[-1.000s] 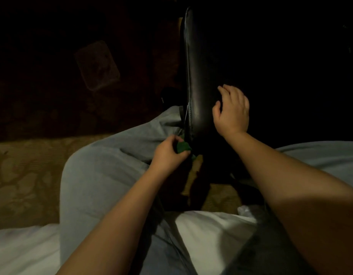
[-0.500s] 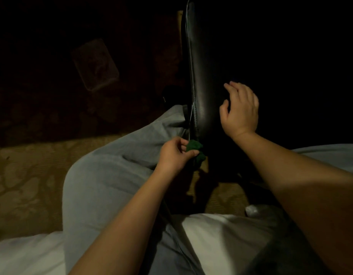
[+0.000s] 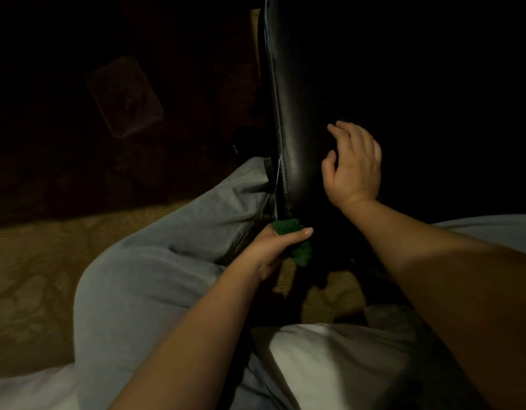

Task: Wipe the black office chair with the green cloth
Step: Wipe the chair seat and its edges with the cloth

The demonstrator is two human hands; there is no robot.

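Black padded leather office chair [image 3: 294,113] stands edge-on. At its lower edge the left hand [image 3: 273,247] grips the bunched green fuzzy cloth [image 3: 289,226] (likely to rub that edge); the right hand [image 3: 353,170], fingers loosely spread, empty, rests against the chair's face, probably steadying it.

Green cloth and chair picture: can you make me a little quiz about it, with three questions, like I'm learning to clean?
1. Which hand grips the green cloth? A) left hand B) right hand C) neither
2. True or false: the green cloth lies at the top of the black office chair, far from both hands.
3. Fill in: the right hand's fingers are ____ and hold nothing.

Key
1. A
2. False: the left hand holds the green cloth by the lower edge of the black office chair.
3. open
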